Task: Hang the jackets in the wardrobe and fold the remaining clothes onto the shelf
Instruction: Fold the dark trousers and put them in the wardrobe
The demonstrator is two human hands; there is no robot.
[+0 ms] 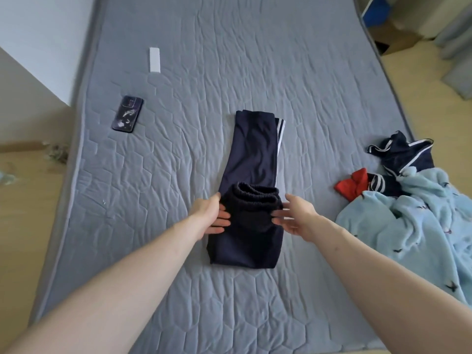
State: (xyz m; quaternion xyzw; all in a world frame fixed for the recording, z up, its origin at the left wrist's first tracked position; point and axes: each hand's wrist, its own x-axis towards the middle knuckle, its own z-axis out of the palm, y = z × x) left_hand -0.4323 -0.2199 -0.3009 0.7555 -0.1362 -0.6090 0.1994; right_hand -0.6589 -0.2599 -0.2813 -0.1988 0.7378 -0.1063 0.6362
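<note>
A: Where are the trousers right now?

B: The navy trousers (251, 159) lie lengthwise in the middle of the grey quilted bed (178, 290), legs stacked, a white side stripe showing along their right edge. The near end is doubled over, so the elastic waistband sits on top of the legs, roughly halfway along.

A: And the hands?

B: The left hand (213, 215) is at the left side of the folded part, its fingers straight and lying against the fabric. The right hand (293, 213) is at the right side, fingers extended and loosely spread, tips touching the fold's edge. Neither one is curled round the cloth; both are flat and open, framing the fold between them.

A: Other clothes?

B: A heap at the bed's right edge: a pale blue fleece garment (413, 226) with small dark motifs, a dark navy piece with white trim (406, 154) behind it, and a red item (351, 186) poking out on the left, touching a striped bit of fabric.

A: Any containers?

B: A cardboard box (398, 39) stands on the floor past the bed's far right corner; what it holds I cannot tell.

A: Anything else on the bed?

B: A dark phone (127, 114) near the left edge, and a small white rectangular object (154, 60) farther up.
</note>
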